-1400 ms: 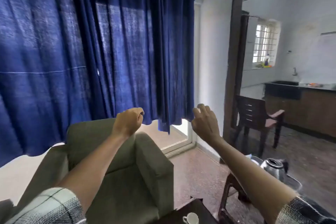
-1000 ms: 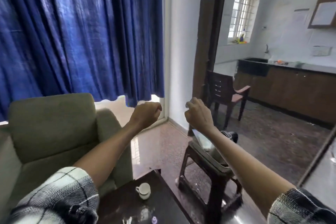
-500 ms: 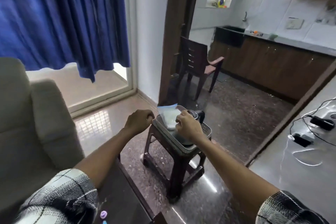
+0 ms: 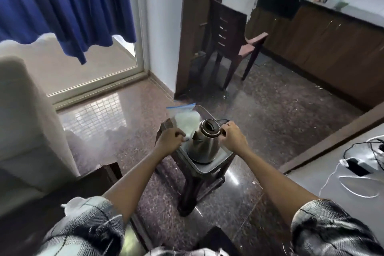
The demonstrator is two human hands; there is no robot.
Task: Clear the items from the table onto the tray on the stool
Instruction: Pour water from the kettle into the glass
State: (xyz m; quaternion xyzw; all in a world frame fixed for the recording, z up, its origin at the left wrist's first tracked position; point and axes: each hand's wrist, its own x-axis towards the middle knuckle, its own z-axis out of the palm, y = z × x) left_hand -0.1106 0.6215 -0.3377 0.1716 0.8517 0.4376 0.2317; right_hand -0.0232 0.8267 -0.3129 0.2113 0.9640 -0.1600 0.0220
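A metal tray rests on a dark brown stool in the middle of the floor. On the tray stand a steel kettle and a clear zip bag with white contents. My left hand is a closed fist at the tray's left rim, beside the bag. My right hand is a closed fist at the kettle's black handle, over the tray's right side. Whether either hand grips anything I cannot make out. The dark table shows at lower left, its top mostly hidden by my sleeve.
A pale armchair stands at the left against the table. A brown plastic chair sits in the doorway behind the stool. A grey counter with chargers and cables lies to the right. Blue curtains hang at upper left.
The view has swung down and right from the curtain to the stool. Both fists have come down from mid-air to the tray, either side of the kettle.
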